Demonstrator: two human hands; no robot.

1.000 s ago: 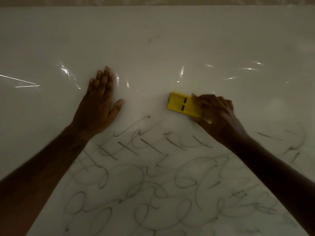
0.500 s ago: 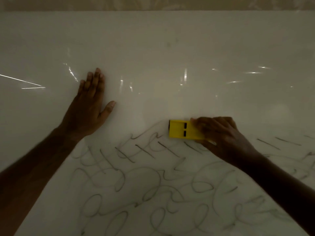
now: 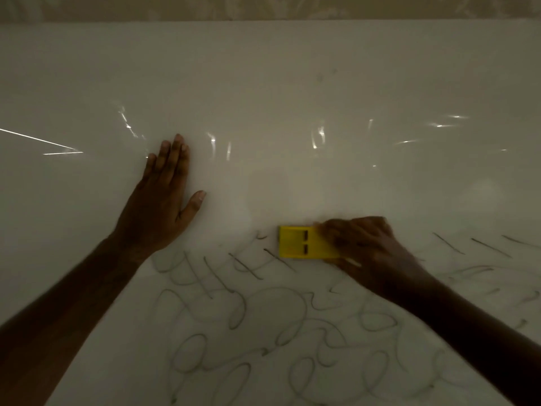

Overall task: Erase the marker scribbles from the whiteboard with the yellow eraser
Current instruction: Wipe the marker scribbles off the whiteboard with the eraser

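A large white whiteboard point(image 3: 292, 83) fills the view. Dark looping marker scribbles point(image 3: 263, 323) cover its lower half, with short strokes at the right point(image 3: 483, 247). My right hand point(image 3: 369, 253) grips the right end of the yellow eraser point(image 3: 301, 243), which lies flat on the board at the top edge of the scribbles. Two dark slots show on the eraser's back. My left hand point(image 3: 162, 200) lies flat on the board to the left, fingers together and thumb spread, holding nothing.
The upper half of the board is bare, with bright glare streaks point(image 3: 44, 142). A patterned wall strip point(image 3: 263, 7) shows above the board's top edge. The scene is dim.
My right hand has slid the eraser downward onto the top row of scribbles; some strokes near it have gone. My left hand has stayed pressed flat on the board.
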